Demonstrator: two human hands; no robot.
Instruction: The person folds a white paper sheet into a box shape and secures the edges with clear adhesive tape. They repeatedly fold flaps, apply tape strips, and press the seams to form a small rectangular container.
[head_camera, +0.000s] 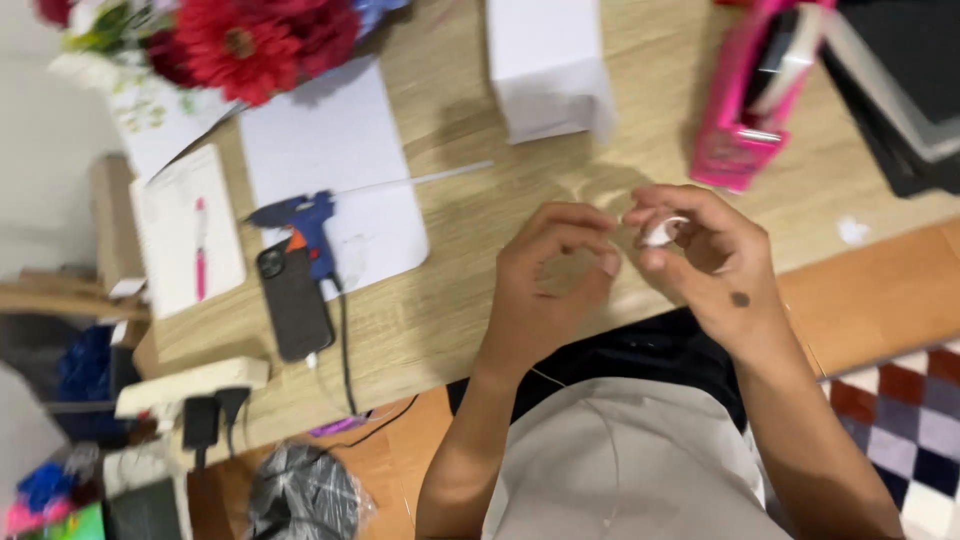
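Observation:
My two hands meet above the near edge of a low wooden table. My right hand has its fingers curled around a small white round piece, maybe a reel or a bead. My left hand has its thumb and forefinger pinched together right beside it, and a thin pale thread runs down past the left wrist. Motion blur hides what exactly the left fingers pinch.
On the table lie a blue glue gun with a white stick on a white sheet, a dark phone, a notebook with a pink pen, a white box, a pink case and red flowers.

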